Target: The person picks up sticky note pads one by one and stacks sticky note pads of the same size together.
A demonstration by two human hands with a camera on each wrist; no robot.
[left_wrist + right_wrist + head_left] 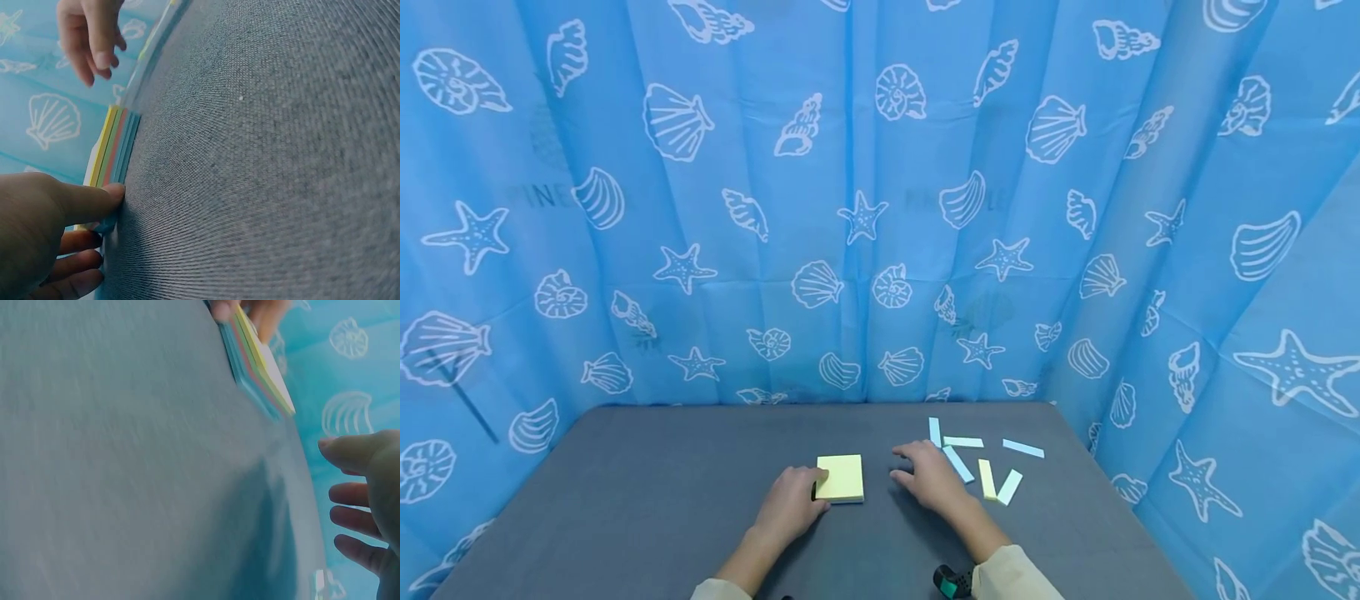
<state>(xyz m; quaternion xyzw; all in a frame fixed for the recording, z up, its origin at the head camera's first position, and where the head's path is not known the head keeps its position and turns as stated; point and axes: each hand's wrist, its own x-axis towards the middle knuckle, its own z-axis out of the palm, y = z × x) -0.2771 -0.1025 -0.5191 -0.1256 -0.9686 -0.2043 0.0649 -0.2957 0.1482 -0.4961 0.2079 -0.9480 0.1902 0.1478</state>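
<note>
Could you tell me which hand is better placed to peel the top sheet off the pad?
Probably the right hand: it hovers open beside the pad, holding nothing. The left hand already grips the pad's left edge on the table, so it can steady it.

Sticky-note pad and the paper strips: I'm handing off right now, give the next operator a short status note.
Left hand holds the sticky-note pad at its left edge, thumb on the stack's side. Right hand is open, flat on the grey table, holding nothing, between the pad and the paper strips. Six strips, blue, pale green and yellow, lie scattered to its right, one partly under the fingers. Pad lies flat and intact, yellow sheet on top. Strips still loose, unsorted.
</note>
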